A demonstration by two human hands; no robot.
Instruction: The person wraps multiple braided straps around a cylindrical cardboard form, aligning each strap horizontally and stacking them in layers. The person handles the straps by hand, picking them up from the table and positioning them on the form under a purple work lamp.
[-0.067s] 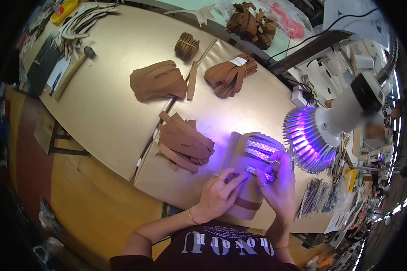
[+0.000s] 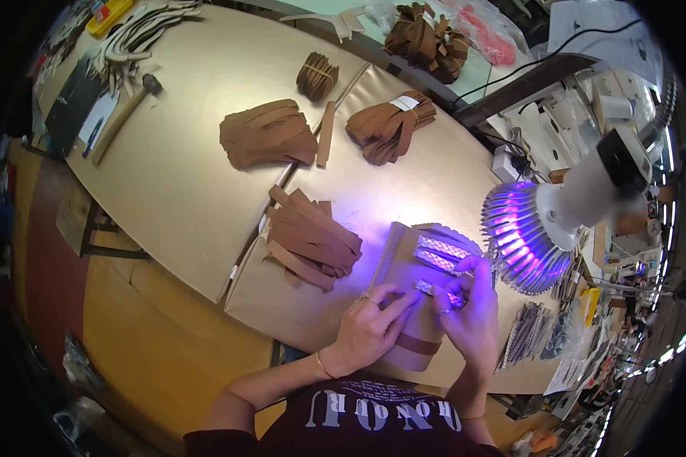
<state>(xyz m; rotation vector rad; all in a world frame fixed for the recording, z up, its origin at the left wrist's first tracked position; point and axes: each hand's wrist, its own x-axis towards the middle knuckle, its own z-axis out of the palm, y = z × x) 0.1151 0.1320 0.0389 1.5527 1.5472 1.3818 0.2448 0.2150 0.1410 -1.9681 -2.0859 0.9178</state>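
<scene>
Pale gold and smooth, the bench [image 2: 175,206] crosses the frame, a purple-lit lamp [image 2: 530,238] at right. Below and right of centre, a short braided strip [image 2: 424,286] lies over a tan board [image 2: 423,325], between the hands. It looks light and pliable, probably best held by its ends; slipperiness cannot be judged. The right hand [image 2: 469,308] pinches its right end; the left hand [image 2: 367,324], fingers bent, reaches its left end, grip unclear.
</scene>
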